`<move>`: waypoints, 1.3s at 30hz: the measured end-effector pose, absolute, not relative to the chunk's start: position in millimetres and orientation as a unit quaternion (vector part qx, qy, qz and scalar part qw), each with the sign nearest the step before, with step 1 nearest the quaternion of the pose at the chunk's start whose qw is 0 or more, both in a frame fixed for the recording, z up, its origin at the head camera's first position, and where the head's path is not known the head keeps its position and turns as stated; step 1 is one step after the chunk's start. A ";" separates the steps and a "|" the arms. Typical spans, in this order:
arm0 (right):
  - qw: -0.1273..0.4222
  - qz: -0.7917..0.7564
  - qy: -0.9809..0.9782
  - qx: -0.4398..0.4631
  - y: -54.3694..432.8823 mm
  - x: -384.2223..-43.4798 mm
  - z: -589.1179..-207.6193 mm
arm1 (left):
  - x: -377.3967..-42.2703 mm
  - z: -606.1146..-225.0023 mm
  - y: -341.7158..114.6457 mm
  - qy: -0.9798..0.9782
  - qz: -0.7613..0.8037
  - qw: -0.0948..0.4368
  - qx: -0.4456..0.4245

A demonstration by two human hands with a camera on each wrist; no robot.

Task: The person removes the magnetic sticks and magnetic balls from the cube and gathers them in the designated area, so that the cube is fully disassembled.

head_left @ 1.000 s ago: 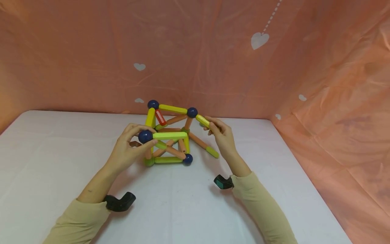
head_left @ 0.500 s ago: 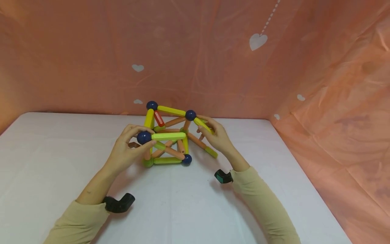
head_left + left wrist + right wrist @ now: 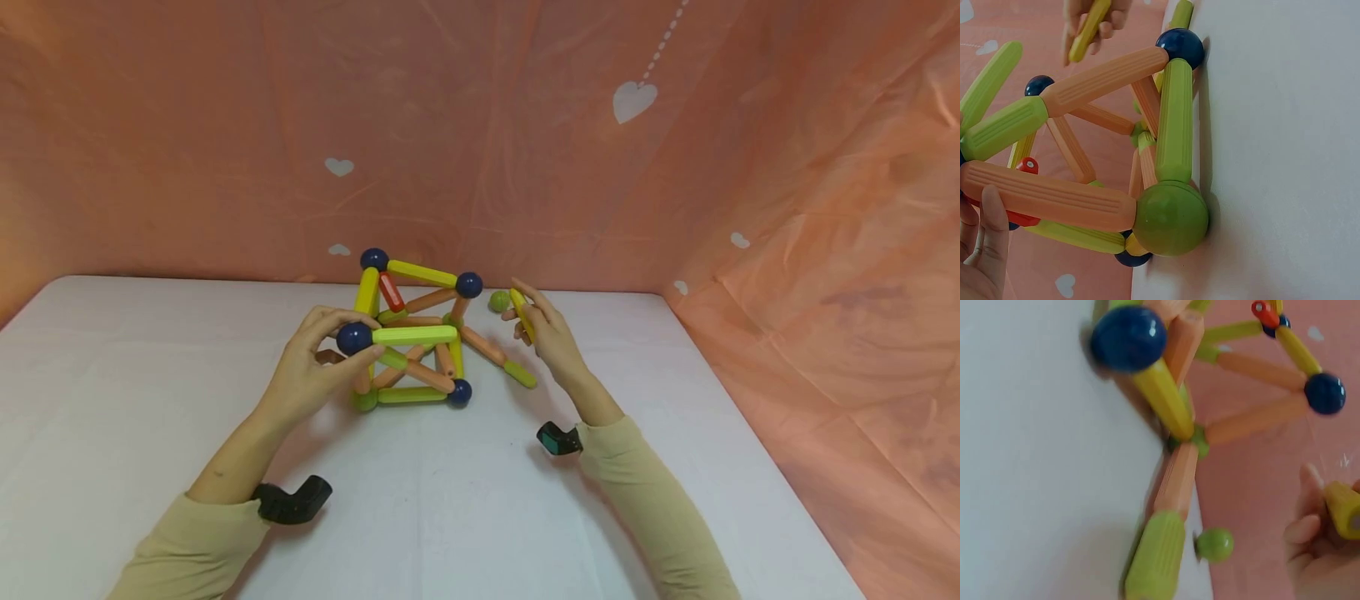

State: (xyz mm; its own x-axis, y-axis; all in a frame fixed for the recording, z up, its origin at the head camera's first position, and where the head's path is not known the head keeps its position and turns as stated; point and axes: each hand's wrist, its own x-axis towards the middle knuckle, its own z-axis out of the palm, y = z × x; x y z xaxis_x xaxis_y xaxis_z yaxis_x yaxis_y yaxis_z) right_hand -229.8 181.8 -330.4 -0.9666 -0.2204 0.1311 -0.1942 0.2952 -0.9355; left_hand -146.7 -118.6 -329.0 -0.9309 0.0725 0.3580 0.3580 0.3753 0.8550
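Standing on the table [image 3: 150,375], the stick-and-ball frame [image 3: 415,336] is pinched at near left by the left hand [image 3: 303,367]; and there, apart to its right, a yellow stick [image 3: 521,310] is pinched by the right hand [image 3: 555,342]!

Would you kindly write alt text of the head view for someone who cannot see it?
A person's left hand grips a frame of sticks and balls on a white table. The right hand holds a yellow stick apart from the frame, near a green ball.

Right hand [image 3: 1325,565] and yellow stick [image 3: 1340,509] beside the stick frame [image 3: 420,335], cropped in right-wrist view, left hand [image 3: 988,269] on frame, cropped in left-wrist view
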 end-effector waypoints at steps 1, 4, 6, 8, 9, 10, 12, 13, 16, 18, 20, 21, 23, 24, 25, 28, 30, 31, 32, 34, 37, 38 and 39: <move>0.011 -0.582 0.805 -0.114 184.9 -230.6 -331.5 | -147.1 -329.4 -119.0 -0.819 -0.542 0.133 -0.132; 0.019 -0.592 0.802 -0.078 194.4 -233.0 -333.8 | -147.3 -330.2 -120.3 -0.820 -0.539 0.137 -0.133; 0.022 -0.590 0.804 -0.065 201.0 -235.1 -335.7 | -147.2 -330.4 -120.8 -0.820 -0.539 0.138 -0.133; 0.026 -0.581 0.812 -0.051 207.5 -237.9 -337.9 | -147.0 -330.5 -121.1 -0.820 -0.539 0.138 -0.133; 0.025 -0.571 0.819 -0.045 210.7 -239.7 -339.3 | -146.9 -330.5 -121.2 -0.820 -0.540 0.138 -0.132; 0.024 -0.561 0.826 -0.038 213.6 -241.4 -340.5 | -146.8 -330.5 -121.2 -0.820 -0.540 0.137 -0.131; 0.014 -0.540 0.841 -0.020 218.4 -245.5 -343.1 | -146.7 -330.4 -121.1 -0.820 -0.540 0.136 -0.131; 0.010 -0.529 0.848 -0.008 220.5 -247.4 -343.9 | -146.7 -330.5 -120.9 -0.821 -0.540 0.135 -0.130; -0.005 -0.503 0.863 0.030 225.6 -253.6 -346.4 | -146.6 -330.2 -120.4 -0.822 -0.538 0.133 -0.129; -0.010 -0.493 0.868 0.052 228.4 -257.4 -347.6 | -146.5 -329.8 -120.0 -0.823 -0.537 0.132 -0.127; -0.010 -0.484 0.872 0.068 230.6 -260.2 -348.8 | -146.2 -329.0 -119.5 -0.824 -0.538 0.129 -0.124; -0.010 -0.480 0.874 0.074 231.7 -261.3 -349.6 | -146.1 -328.7 -119.2 -0.823 -0.539 0.127 -0.123; -0.009 -0.471 0.878 0.088 233.8 -262.8 -351.1 | -145.7 -327.9 -118.2 -0.823 -0.542 0.123 -0.121; -0.007 -0.466 0.880 0.094 234.7 -263.2 -351.8 | -145.5 -327.5 -117.6 -0.822 -0.543 0.121 -0.121; -0.007 -0.462 0.881 0.099 235.7 -263.9 -352.6 | -145.2 -327.0 -117.2 -0.822 -0.544 0.120 -0.121; -0.007 -0.450 0.886 0.109 238.4 -264.7 -354.5 | -144.5 -325.8 -116.2 -0.820 -0.546 0.120 -0.123; -0.006 -0.446 0.888 0.110 240.3 -265.0 -356.0 | -144.4 -325.6 -115.9 -0.821 -0.545 0.121 -0.124; -0.005 -0.444 0.889 0.110 241.2 -265.0 -356.8 | -144.6 -325.8 -115.9 -0.821 -0.544 0.122 -0.125; -0.003 -0.444 0.889 0.110 242.1 -264.8 -357.6 | -144.8 -325.9 -115.9 -0.821 -0.544 0.122 -0.125; 0.002 -0.449 0.887 0.109 243.7 -264.7 -359.3 | -145.2 -326.3 -115.8 -0.821 -0.544 0.123 -0.125; 0.003 -0.448 0.888 0.103 245.0 -263.2 -361.5 | -145.2 -326.6 -115.8 -0.820 -0.544 0.121 -0.126; -0.002 -0.446 0.889 0.099 244.7 -262.1 -362.0 | -145.1 -326.5 -115.8 -0.820 -0.544 0.120 -0.126; -0.010 -0.443 0.891 0.095 244.0 -260.4 -362.1 | -144.9 -326.5 -115.8 -0.820 -0.545 0.120 -0.126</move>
